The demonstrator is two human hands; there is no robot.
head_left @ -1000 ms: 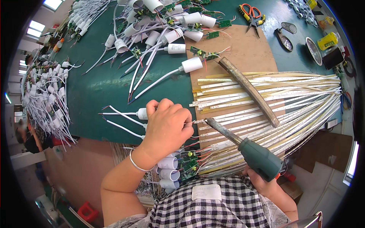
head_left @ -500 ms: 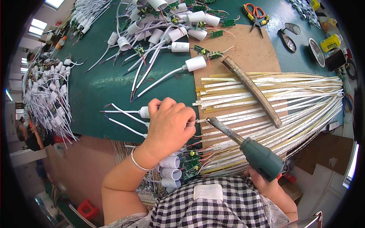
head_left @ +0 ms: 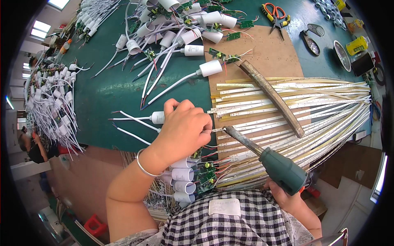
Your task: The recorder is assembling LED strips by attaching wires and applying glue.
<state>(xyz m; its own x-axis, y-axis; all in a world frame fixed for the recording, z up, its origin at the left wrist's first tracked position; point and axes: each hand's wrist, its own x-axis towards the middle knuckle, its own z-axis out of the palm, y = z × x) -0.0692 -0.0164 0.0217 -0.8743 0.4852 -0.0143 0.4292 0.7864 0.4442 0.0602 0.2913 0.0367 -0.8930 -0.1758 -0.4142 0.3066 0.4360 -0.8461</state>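
My right hand point(head_left: 283, 197) is wrapped round the green handle of a soldering iron point(head_left: 283, 170), partly hidden by it. The iron's tip rests at the end of one white LED strip point(head_left: 218, 130). Just left of that tip, my left hand point(head_left: 184, 128) pinches a thin wire, most of it covered by the fingers. A white cylindrical housing point(head_left: 157, 117) with a white cable sticks out behind my left hand. Below, near my apron, lie several white housings point(head_left: 183, 174) with green circuit boards point(head_left: 205, 176), their wires running toward the strips.
A bundle of LED strips point(head_left: 254, 152) fans over a brown board point(head_left: 262, 49), under a heavy bar point(head_left: 273, 99). Housings with cables point(head_left: 191, 37) are heaped at the back and far left point(head_left: 53, 98). Pliers point(head_left: 277, 20), a coil stand point(head_left: 312, 43) and a bowl point(head_left: 342, 56) lie back right.
My left hand has shifted slightly up and its forearm left, baring more of the housing behind it. The soldering iron stays almost still at the strip end.
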